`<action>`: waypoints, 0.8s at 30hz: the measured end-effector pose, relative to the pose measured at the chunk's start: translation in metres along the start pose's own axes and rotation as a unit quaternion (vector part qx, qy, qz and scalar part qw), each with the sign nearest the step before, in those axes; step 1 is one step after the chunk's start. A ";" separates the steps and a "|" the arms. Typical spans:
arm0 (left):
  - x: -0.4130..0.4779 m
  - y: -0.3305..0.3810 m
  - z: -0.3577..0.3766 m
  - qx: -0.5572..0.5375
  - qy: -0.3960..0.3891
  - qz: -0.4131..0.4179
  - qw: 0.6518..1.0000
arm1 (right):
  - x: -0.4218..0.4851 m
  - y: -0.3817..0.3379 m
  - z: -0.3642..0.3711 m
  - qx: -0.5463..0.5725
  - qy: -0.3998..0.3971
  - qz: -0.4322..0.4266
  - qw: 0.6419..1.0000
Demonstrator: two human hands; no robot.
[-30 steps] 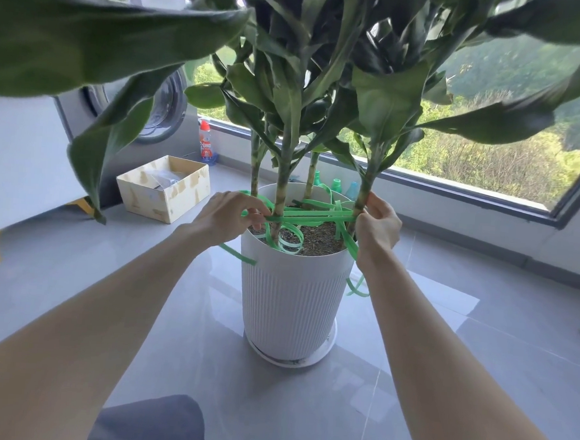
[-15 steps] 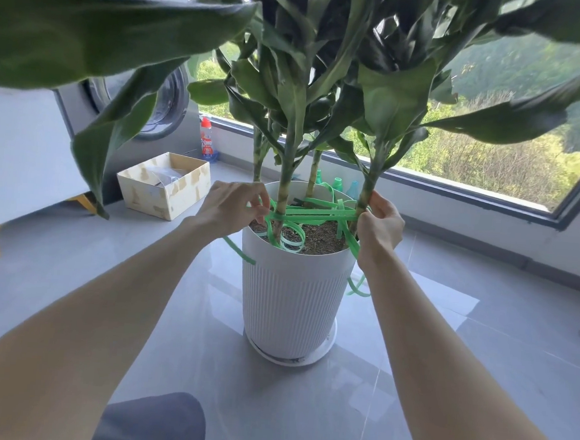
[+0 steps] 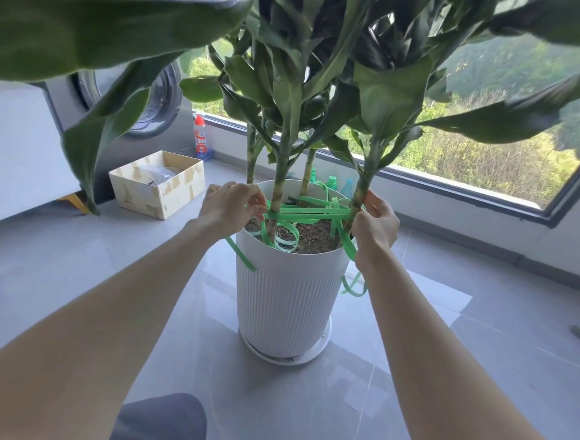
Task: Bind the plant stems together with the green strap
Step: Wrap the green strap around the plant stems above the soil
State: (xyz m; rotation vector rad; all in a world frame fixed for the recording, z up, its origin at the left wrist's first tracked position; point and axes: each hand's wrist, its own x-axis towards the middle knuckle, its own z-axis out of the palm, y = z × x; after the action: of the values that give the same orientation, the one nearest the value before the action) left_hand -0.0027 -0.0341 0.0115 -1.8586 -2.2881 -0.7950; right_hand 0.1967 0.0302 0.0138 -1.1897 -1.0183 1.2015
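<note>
A white ribbed pot (image 3: pixel 287 288) on the floor holds several green plant stems (image 3: pixel 279 184) with broad leaves overhead. A green strap (image 3: pixel 309 211) runs in several bands between the front left stem and the right stem (image 3: pixel 360 194), with loops lying on the soil and loose ends hanging over both sides of the rim. My left hand (image 3: pixel 229 207) pinches the strap beside the left stem. At the right stem, my right hand (image 3: pixel 376 224) holds the strap, fingers curled around it and the stem.
A small cardboard box (image 3: pixel 157 184) sits on the grey tiled floor to the left, near a washing machine (image 3: pixel 135 106) and a red-capped bottle (image 3: pixel 201 139). A window sill runs behind the pot. My knees show at the bottom edge.
My left hand has lifted slightly and drawn the strap tighter against the left stem. The right hand stays at the right stem.
</note>
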 end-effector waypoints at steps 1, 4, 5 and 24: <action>-0.001 0.000 -0.001 -0.008 0.003 -0.005 1.000 | 0.001 0.000 -0.001 -0.006 -0.005 0.001 1.000; -0.003 -0.001 -0.001 -0.039 0.013 -0.017 0.999 | 0.004 0.000 -0.003 -0.016 -0.021 0.007 1.000; -0.003 0.000 -0.001 -0.037 0.016 -0.020 0.999 | 0.004 0.000 -0.004 -0.019 -0.026 0.008 0.999; -0.011 0.012 0.000 -0.183 0.029 -0.096 0.978 | 0.004 -0.004 -0.010 -0.041 -0.059 -0.008 0.997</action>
State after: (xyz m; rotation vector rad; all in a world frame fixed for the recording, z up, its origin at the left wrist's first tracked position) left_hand 0.0113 -0.0421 0.0116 -1.7223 -2.4429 -1.3615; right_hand 0.2075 0.0325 0.0161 -1.1829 -1.1723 1.2389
